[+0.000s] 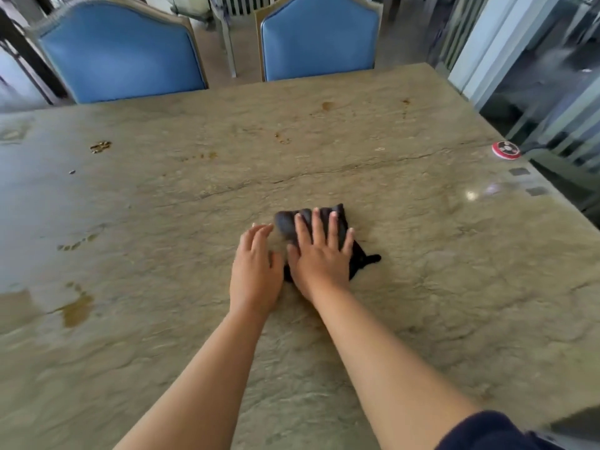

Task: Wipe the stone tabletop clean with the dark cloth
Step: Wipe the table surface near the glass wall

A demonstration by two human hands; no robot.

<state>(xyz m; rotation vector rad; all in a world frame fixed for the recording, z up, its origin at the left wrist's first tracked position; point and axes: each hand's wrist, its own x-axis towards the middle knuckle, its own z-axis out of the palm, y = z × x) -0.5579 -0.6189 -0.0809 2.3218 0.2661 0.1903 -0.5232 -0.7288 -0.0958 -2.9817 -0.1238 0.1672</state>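
The dark cloth (pixel 287 224) lies bunched on the stone tabletop (pixel 438 287) near its middle. My right hand (pixel 319 254) presses flat on the cloth with fingers spread and straight. My left hand (pixel 256 271) lies flat on the stone just left of the cloth, its thumb next to the cloth's edge. Brown spill marks show on the stone: a puddle (pixel 76 310) at the near left, drops (pixel 78 244) above it, a crumbly spot (pixel 100 146) at the far left and stains (pixel 328 106) near the far edge.
Two blue padded chairs (pixel 120 56) (pixel 319 40) stand at the table's far side. A small red and white round object (pixel 506 150) sits at the right edge. Beyond that edge are railings and a glass panel.
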